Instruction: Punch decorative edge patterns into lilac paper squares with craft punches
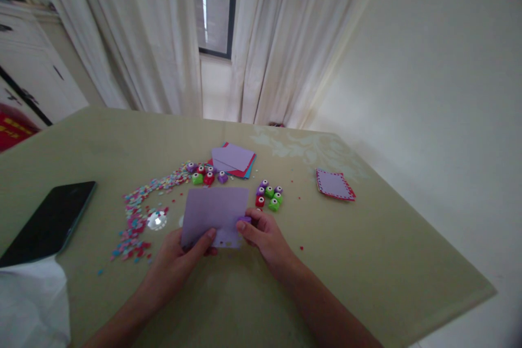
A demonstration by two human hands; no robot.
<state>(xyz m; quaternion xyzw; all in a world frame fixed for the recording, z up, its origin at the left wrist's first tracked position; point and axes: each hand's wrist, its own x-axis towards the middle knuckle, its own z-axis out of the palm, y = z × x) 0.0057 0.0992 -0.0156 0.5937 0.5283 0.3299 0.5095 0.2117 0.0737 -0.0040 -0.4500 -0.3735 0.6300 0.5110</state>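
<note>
My left hand (181,263) grips a light purple paper card (216,212) by its lower left part, thumb on top and fingers underneath. Small holes run along the card's near edge. At the card's right edge, my right hand (269,239) is closed on a small purple craft punch (244,219), which touches the paper; its far side is hidden by my fingers. Just beyond that hand sits a cluster of small green, red and purple punches (269,192) with eye shapes. A second cluster of punches (209,177) stands behind the card.
Stacked coloured cards (234,157) lie farther back. Two or so edge-punched cards (335,184) rest at right. Paper confetti (136,217) curves along the left around a shiny round disc (157,220). A dark tablet or phone (51,223) and white tissue (35,304) lie at far left.
</note>
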